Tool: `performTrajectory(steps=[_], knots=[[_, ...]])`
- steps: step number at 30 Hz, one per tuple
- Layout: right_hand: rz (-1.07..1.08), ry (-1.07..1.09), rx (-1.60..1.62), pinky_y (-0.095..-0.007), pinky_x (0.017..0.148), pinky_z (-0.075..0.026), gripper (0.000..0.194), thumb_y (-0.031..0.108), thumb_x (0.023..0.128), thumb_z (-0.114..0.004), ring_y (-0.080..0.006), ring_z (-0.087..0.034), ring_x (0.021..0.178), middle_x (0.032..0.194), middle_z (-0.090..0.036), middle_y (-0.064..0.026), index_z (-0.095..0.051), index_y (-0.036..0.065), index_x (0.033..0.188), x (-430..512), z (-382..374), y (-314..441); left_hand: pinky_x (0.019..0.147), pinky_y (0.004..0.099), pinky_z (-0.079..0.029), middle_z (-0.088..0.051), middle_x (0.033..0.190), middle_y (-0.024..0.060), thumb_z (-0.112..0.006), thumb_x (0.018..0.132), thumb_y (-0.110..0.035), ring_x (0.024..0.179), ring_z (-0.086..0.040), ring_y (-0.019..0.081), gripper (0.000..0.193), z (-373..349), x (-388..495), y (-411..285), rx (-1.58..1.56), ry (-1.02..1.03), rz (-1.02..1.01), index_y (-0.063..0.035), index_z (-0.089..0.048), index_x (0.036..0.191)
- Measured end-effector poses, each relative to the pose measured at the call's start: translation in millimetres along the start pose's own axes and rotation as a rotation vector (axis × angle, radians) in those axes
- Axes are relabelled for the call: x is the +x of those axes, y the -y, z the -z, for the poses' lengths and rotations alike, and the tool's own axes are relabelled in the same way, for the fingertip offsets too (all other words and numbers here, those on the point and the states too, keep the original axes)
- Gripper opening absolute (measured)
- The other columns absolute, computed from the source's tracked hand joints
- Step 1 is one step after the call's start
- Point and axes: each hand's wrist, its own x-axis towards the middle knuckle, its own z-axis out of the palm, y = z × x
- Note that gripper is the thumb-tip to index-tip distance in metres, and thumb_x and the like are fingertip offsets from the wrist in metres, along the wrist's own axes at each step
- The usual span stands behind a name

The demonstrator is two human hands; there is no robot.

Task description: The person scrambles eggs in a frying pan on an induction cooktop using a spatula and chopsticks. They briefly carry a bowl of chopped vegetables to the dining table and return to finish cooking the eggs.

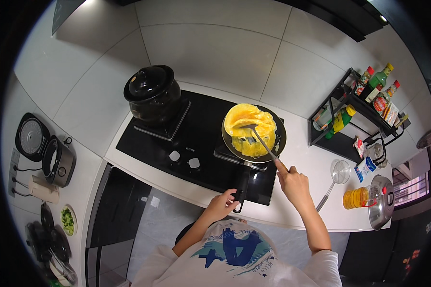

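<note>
A frying pan [281,143] sits on the right burner of the black gas hob [201,118], its handle pointing towards me. In it lies a yellow egg sheet [248,114], its far part folded and bunched up, the near part flat and glossy. My right hand [293,184] grips the wooden handle of a metal spatula [264,143], whose blade rests at the folded egg. My left hand [221,204] is at the end of the pan's black handle [242,183], fingers curled around it.
A black lidded pot [152,97] stands on the left burner. To the right are a black rack [362,122] with bottles, a wire skimmer [340,173], an oil bottle [357,198] and a metal lid [382,208]. At left are a rice cooker [63,165] and a bowl of chopped greens [68,220].
</note>
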Motion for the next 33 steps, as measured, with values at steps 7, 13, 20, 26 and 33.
performTrajectory(steps=[7,13,20,26,33], knots=[[-0.022,0.043,-0.015,-0.036,0.041,-0.045,0.044,0.019,0.081,-0.057,-0.0249,-0.053,0.042,0.061,-0.051,-0.0109,-0.049,0.018,0.124,-40,38,-16,0.066,0.0301,-0.051,-0.062,0.093,0.0164,-0.061,0.081,-0.021,0.077,-0.063,0.024,0.047,0,-1,3,-0.007,-0.005,0.002,-0.0011,-0.043,0.119],[-0.029,0.01,-0.044,-0.0365,0.04,-0.044,0.043,0.018,0.081,-0.057,-0.0251,-0.052,0.041,0.061,-0.051,-0.0107,-0.05,0.018,0.123,-38,25,-29,0.066,0.0301,-0.05,-0.062,0.093,0.0163,-0.061,0.081,-0.021,0.076,-0.063,0.0238,0.047,1,1,1,-0.01,0.007,0.009,-0.0013,-0.043,0.12],[-0.031,-0.102,0.021,-0.0367,0.04,-0.044,0.043,0.018,0.081,-0.056,-0.0258,-0.053,0.041,0.06,-0.051,-0.0104,-0.048,0.019,0.124,-2,11,-19,0.064,0.0282,-0.05,-0.063,0.088,0.0151,-0.063,0.079,-0.015,0.074,-0.062,0.0202,0.046,-2,1,5,0.001,-0.026,-0.018,-0.0007,-0.044,0.119],[-0.007,-0.156,0.04,-0.0373,0.04,-0.043,0.043,0.02,0.082,-0.056,-0.0263,-0.052,0.042,0.062,-0.051,-0.0095,-0.048,0.021,0.124,29,-37,-17,0.063,0.0278,-0.05,-0.063,0.087,0.014,-0.063,0.079,-0.014,0.073,-0.062,0.0192,0.045,-5,0,11,-0.017,-0.042,-0.009,-0.0006,-0.044,0.118],[0.124,-0.056,-0.058,-0.0355,0.039,-0.044,0.048,0.019,0.081,-0.056,-0.0228,-0.051,0.04,0.062,-0.049,-0.0083,-0.044,0.023,0.128,16,-29,-28,0.065,0.0293,-0.051,-0.063,0.09,0.0151,-0.062,0.08,-0.019,0.075,-0.063,0.0223,0.046,-4,0,6,-0.022,-0.036,-0.007,-0.001,-0.044,0.118]])
